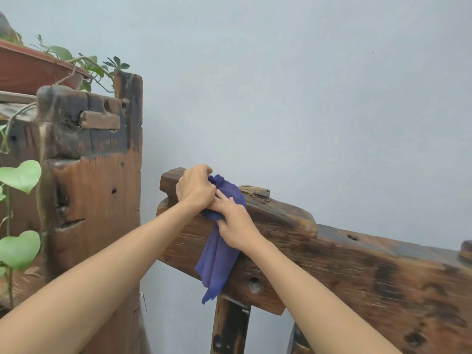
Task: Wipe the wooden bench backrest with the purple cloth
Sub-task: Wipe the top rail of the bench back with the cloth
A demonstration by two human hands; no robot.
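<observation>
Soft purple cloth (219,251) over rough, knotted wooden backrest (357,272)

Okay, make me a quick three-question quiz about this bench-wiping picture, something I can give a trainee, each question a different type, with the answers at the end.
1. True or false: the purple cloth is draped over the top rail of the wooden bench backrest.
2. Multiple choice: where on the backrest are both hands working? A) near its left end B) at its right end C) on the upright slats below the rail
3. Fill in: part of the cloth hangs down the ______ face of the rail.

Key:
1. True.
2. A: the left hand grips the bunched top of the cloth, and the right hand holds it just beside.
3. Front, the side facing the camera.
</observation>
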